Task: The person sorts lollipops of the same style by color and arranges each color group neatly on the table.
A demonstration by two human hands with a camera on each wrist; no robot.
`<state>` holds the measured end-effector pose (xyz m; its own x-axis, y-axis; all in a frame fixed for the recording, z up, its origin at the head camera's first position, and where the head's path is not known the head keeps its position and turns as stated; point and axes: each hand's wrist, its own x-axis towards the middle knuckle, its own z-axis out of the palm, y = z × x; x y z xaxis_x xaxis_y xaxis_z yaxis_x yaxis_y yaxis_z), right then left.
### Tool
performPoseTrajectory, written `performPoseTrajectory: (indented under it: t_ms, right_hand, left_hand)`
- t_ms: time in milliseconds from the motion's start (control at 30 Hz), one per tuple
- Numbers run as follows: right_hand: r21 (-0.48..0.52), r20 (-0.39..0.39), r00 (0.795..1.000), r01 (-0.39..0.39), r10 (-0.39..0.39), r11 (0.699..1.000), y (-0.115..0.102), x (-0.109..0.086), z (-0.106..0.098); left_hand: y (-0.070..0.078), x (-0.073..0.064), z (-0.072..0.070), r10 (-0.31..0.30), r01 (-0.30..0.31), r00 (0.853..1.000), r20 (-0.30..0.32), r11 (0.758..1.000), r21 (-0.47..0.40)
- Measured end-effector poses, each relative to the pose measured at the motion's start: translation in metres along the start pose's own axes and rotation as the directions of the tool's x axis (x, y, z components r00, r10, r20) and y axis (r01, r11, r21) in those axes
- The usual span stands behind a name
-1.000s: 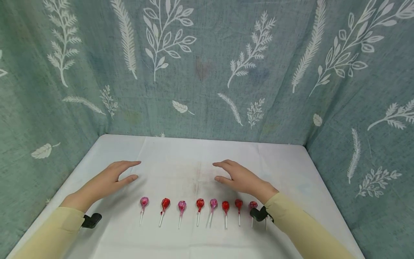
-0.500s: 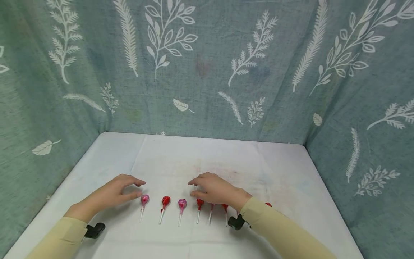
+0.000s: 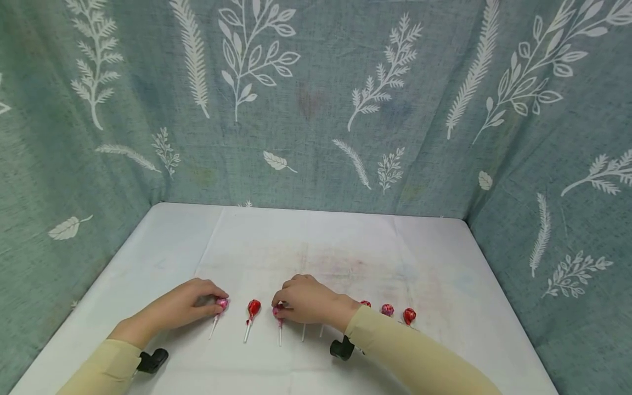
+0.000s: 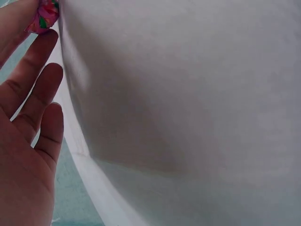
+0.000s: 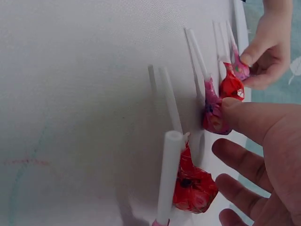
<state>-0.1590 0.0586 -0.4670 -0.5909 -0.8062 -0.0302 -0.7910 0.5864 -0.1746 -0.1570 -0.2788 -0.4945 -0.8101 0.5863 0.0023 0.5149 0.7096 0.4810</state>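
Near edge: 2 pale-yel sleeves, 1 blk wrist cam per arm.

Next, lollipop row, approx L–R, sticks twd near side. Twist-wrappers closed round heads, contents hidden. Head view: 8 pops; 6 heads at least part visible (3 pink/pinkish, 3 red), 2 show sticks only, heads behind R hand; right wrist view gives 1 of those as red pop.

L hand: thumb + forefinger pinching far-L pink pop. R hand: pinching 3rd-from-L pink pop, other fingers loose. Betw. hands: 1 red, untouched. R of R hand: red, pinkish, red.

Far: white tbl, reddish smudges; blue-grn curtain, white leaf prints, far + both sides.
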Motion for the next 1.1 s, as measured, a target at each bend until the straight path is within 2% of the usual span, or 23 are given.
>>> performPoseTrajectory:
  t_ms: [167,333,433,700,867,1033,1100]
  right_hand:
    - [0.024,-0.001,1.000,0.005,-0.005,1.000,0.003,0.000,0.001]
    - [0.039,0.003,1.000,0.009,-0.009,0.999,0.006,0.003,0.003]
    - [0.039,0.011,1.000,0.003,-0.003,0.999,0.006,0.005,0.006]
    - [0.093,0.037,0.999,-0.028,0.025,0.995,0.008,0.004,0.006]
    - [0.105,0.056,0.997,-0.063,0.057,0.993,0.009,0.004,0.004]
    - [0.112,0.068,0.996,-0.073,0.066,0.991,0.009,0.004,0.004]
    - [0.106,0.064,0.996,-0.068,0.062,0.992,0.010,0.004,0.005]
  left_hand:
    - [0.001,0.013,-0.007,-0.053,0.053,0.998,0.015,0.998,-0.042]
    - [-0.001,0.041,-0.018,-0.042,0.042,0.999,-0.005,0.997,-0.069]
    - [-0.002,0.066,-0.025,-0.034,0.032,0.999,-0.015,0.997,-0.066]
    - [0.003,0.144,-0.035,-0.031,0.031,1.000,0.000,0.998,-0.055]
    - [0.003,0.187,-0.031,-0.039,0.040,0.999,0.007,0.998,-0.047]
    - [0.005,0.221,-0.022,-0.089,0.090,0.996,0.027,0.995,-0.049]
    - [0.006,0.233,-0.018,-0.089,0.091,0.995,0.037,0.995,-0.045]
